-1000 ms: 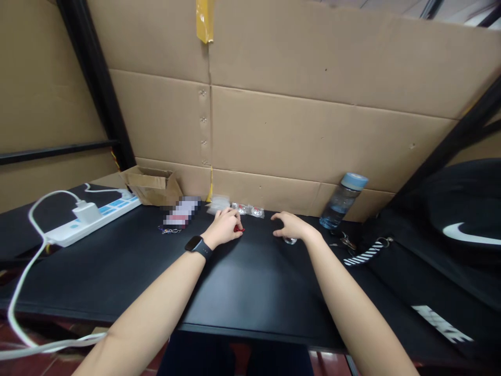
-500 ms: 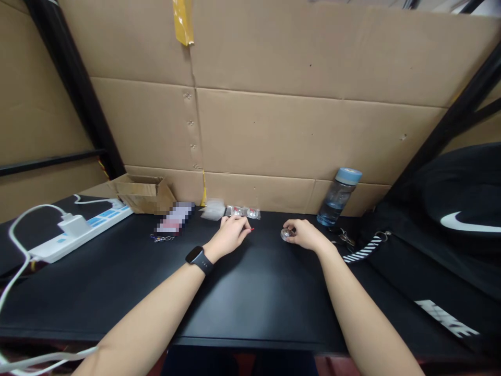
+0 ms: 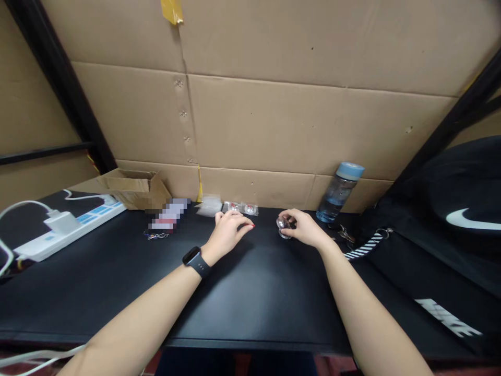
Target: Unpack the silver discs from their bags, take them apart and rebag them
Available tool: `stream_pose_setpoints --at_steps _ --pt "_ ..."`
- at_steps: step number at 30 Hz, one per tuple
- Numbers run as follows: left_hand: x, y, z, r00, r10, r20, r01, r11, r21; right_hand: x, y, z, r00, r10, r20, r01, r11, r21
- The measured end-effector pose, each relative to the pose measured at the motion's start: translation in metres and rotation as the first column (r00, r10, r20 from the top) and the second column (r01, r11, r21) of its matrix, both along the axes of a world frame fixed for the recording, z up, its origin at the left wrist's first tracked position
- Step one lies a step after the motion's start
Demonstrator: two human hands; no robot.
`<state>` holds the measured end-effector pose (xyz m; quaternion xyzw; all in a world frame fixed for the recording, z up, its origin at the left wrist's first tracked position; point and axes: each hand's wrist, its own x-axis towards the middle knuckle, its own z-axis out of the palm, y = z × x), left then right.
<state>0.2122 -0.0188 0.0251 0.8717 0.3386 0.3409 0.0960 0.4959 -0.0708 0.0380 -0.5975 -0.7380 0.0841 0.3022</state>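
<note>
Red is showing where the left hand (image 3: 230, 230) is narrowly pinching a small piece (image 3: 253, 225). To its right, over the black table (image 3: 258, 303), a clear round object (image 3: 282, 228) is sitting between thumb and fingers of the right hand (image 3: 306, 227), where a light, steady grip on the rim should be keeping its slick-looking surface from slipping.

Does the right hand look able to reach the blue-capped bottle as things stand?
Probably yes: the blue-capped bottle is just beyond the right hand, nothing visible between them, though that hand holds a clear round object and may need freeing first.
</note>
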Motion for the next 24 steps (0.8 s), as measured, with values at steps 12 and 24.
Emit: stream_pose_setpoints --at_steps 12,24 --pt "0.003 -0.011 0.004 0.99 0.068 0.124 -0.082 0.99 0.112 -0.092 -0.012 -0.009 0.86 0.263 -0.437 -0.188 0.96 0.208" --pt "0.004 -0.019 0.007 0.989 0.092 0.113 -0.114 0.97 0.215 -0.092 -0.01 -0.01 0.83 0.202 -0.519 -0.185 0.979 0.085"
